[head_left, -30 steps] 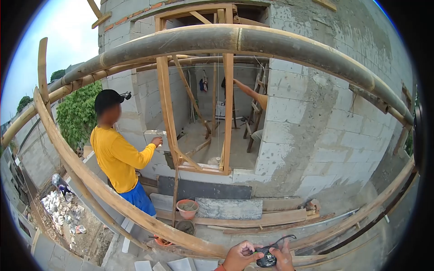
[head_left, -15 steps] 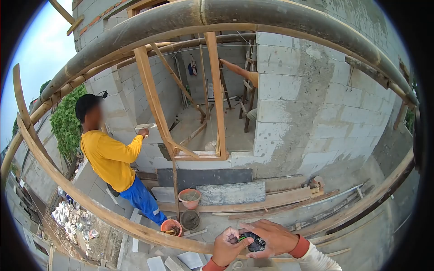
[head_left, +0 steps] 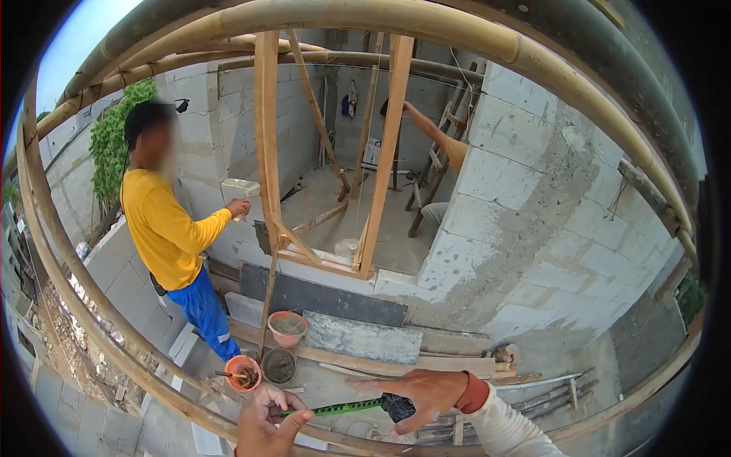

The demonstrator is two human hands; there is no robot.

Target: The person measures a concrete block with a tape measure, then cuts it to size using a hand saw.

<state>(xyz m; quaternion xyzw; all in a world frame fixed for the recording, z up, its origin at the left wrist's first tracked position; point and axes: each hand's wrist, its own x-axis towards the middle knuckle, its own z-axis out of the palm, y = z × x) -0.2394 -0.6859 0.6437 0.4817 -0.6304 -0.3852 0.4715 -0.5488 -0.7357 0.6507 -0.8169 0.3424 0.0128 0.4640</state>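
Note:
A tape measure with a black case (head_left: 397,407) and a green blade (head_left: 346,408) spans the gap between my hands, low in the view. My left hand (head_left: 266,420) pinches the blade's free end between thumb and fingers. Around the case, my right hand (head_left: 432,392) is closed, with thumb below and fingers above. A short length of blade is drawn out, running nearly level. Fingers cover part of the case and the blade's tip.
Bamboo poles (head_left: 381,21) frame the view above and below. A person in yellow (head_left: 169,217) holds a trowel (head_left: 240,187) by a wooden frame (head_left: 268,137). Buckets (head_left: 288,326) and planks (head_left: 362,337) lie below the block wall (head_left: 525,183). Another person's arm (head_left: 435,129) shows inside.
My hands have moved apart, the left one leftward, drawing the green blade out of the case. My view has tilted and shifted. The person in yellow still holds the trowel near the frame.

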